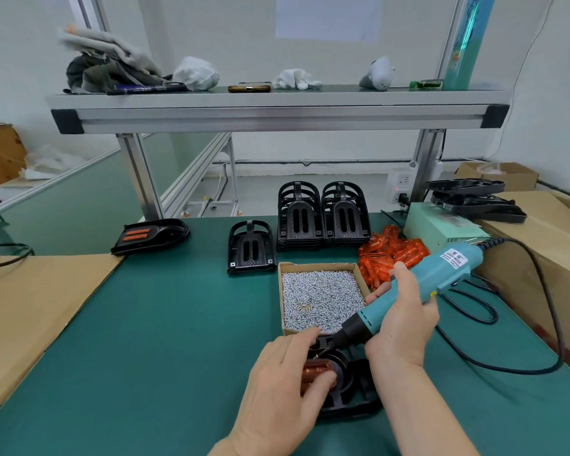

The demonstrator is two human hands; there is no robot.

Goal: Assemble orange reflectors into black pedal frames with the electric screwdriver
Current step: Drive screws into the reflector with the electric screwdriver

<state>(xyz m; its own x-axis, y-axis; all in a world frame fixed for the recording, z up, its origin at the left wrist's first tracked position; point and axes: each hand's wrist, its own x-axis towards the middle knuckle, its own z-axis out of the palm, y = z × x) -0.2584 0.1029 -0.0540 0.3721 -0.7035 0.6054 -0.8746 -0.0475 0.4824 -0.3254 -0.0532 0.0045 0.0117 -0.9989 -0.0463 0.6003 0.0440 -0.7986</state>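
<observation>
The work sits at the near edge of the green table, just this side of the cardboard box of screws. A black pedal frame lies flat there with an orange reflector seated in it. The left hand curls over that reflector, thumb and fingers clamping it into the frame, with the forefinger reaching toward the far end. The right hand is wrapped round the barrel of the electric screwdriver, whose black nose tilts down to the frame's far end, close beside that forefinger. Whether a screw is on the bit, I cannot tell.

The frame looks like stiff moulded plastic, light enough to skid on the mat when the driver pushes, so it wants pinning by its rim, as the left hand nearly does. The reflector seems thin and brittle. I would hold it by its edges and go easy on the trigger, since too hard a drive might crack it. The driver's cord trails off toward the right edge and may tug at the aim.

A heap of loose reflectors and stacked frames wait toward the far edge.
</observation>
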